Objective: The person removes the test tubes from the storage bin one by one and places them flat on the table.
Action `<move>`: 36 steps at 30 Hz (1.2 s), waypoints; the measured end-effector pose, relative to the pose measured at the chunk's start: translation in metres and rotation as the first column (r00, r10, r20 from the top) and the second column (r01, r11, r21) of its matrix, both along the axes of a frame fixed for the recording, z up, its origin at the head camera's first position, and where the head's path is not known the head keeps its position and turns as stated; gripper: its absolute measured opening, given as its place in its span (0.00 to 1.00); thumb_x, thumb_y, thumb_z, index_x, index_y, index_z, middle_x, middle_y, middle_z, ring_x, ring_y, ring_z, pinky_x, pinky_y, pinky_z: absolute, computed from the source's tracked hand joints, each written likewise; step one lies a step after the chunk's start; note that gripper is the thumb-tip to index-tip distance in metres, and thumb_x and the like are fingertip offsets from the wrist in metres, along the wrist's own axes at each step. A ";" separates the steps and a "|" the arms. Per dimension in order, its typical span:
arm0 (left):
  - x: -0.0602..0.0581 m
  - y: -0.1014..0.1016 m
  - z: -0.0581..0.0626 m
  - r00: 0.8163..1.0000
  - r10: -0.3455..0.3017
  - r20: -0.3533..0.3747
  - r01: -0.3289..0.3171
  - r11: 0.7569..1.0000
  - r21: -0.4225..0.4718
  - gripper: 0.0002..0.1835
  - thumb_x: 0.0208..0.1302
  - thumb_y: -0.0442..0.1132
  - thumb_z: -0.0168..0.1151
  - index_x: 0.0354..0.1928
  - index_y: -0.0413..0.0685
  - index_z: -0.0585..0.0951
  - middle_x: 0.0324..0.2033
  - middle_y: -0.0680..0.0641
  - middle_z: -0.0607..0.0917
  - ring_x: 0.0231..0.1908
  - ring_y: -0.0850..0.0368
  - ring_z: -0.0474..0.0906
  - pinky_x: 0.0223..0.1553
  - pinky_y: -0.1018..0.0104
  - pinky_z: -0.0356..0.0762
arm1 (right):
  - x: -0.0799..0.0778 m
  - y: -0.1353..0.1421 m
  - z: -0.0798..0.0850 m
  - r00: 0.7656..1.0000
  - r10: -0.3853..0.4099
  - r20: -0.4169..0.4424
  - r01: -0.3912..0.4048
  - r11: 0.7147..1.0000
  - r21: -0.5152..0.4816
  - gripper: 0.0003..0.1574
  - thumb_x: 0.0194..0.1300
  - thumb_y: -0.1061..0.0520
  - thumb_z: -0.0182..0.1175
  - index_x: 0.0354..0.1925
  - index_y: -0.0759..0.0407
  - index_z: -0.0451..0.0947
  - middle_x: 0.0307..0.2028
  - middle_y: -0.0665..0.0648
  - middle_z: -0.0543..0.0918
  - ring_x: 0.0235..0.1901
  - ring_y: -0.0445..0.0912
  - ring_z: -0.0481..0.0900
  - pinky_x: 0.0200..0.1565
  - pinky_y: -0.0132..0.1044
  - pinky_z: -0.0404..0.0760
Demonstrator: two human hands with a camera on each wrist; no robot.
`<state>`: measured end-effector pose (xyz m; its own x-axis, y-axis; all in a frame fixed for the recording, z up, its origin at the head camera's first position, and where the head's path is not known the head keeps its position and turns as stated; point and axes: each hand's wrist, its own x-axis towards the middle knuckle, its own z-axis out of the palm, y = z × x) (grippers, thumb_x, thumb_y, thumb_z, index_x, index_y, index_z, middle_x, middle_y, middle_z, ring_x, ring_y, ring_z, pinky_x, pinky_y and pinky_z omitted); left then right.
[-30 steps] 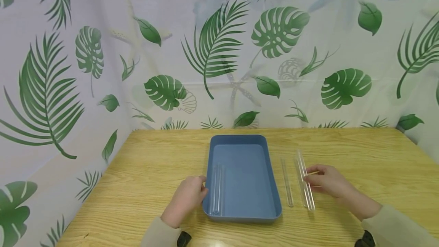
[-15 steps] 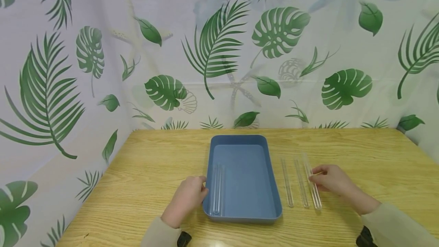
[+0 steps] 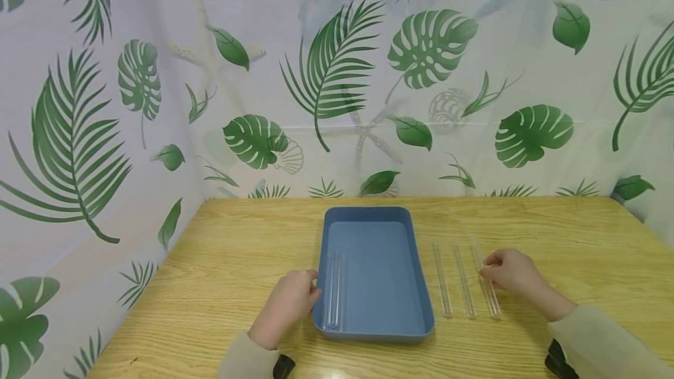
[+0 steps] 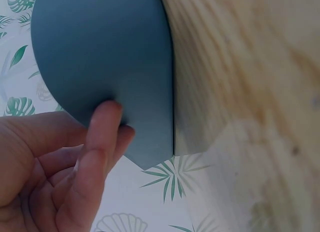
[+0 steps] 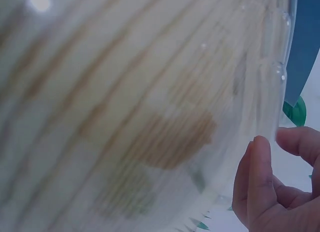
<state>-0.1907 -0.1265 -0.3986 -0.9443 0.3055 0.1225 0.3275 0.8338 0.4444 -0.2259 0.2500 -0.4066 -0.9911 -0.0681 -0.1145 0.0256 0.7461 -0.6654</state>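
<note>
A blue rectangular tray (image 3: 379, 274) lies on the table in the head view. My left hand (image 3: 286, 306) pinches its left wall; the left wrist view shows fingertips (image 4: 107, 112) against the outer side, with the thumb at the rim. Inside the tray, clear test tubes (image 3: 334, 300) lie along the left wall; their exact number is hard to tell. To the tray's right, a clear test tube (image 3: 443, 288) and another test tube (image 3: 466, 291) lie side by side. My right hand (image 3: 513, 276) pinches a third test tube (image 3: 491, 294), low at the tabletop beside them.
The wood-grain table (image 3: 237, 238) extends on both sides of the tray. Behind it hangs a white cloth (image 3: 337, 174) printed with green leaves, and it also runs along the left side. Dark straps circle both wrists.
My right hand has moved right and lowered a test tube to the table. One test tube now lies apart from the held one. My left hand and the tray have stayed put.
</note>
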 end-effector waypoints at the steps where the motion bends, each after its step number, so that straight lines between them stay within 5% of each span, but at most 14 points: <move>1: 0.000 0.000 0.000 1.000 0.002 -0.003 -0.002 1.000 -0.001 0.14 0.53 0.28 0.57 0.43 0.29 0.77 0.15 0.51 0.75 0.11 0.66 0.66 0.15 0.74 0.66 | -0.001 0.000 0.000 1.000 0.004 -0.006 -0.004 1.000 0.013 0.23 0.58 0.62 0.53 0.44 0.83 0.67 0.34 0.71 0.75 0.27 0.50 0.77 0.28 0.41 0.77; 13: -0.002 0.001 -0.002 1.000 0.000 -0.015 0.000 1.000 0.000 0.13 0.52 0.28 0.56 0.42 0.29 0.77 0.15 0.50 0.75 0.11 0.66 0.65 0.14 0.74 0.65 | -0.005 0.001 -0.004 0.995 0.075 -0.073 -0.065 0.989 0.133 0.19 0.54 0.63 0.55 0.37 0.83 0.70 0.27 0.65 0.78 0.21 0.45 0.75 0.26 0.41 0.75; 36: -0.001 0.000 0.000 1.000 0.003 0.004 -0.003 1.000 -0.008 0.14 0.54 0.28 0.57 0.43 0.29 0.76 0.15 0.50 0.75 0.11 0.66 0.66 0.14 0.73 0.66 | -0.006 -0.003 -0.004 0.994 0.083 -0.067 -0.071 0.984 0.165 0.16 0.55 0.63 0.55 0.33 0.80 0.72 0.24 0.61 0.77 0.20 0.45 0.74 0.24 0.39 0.74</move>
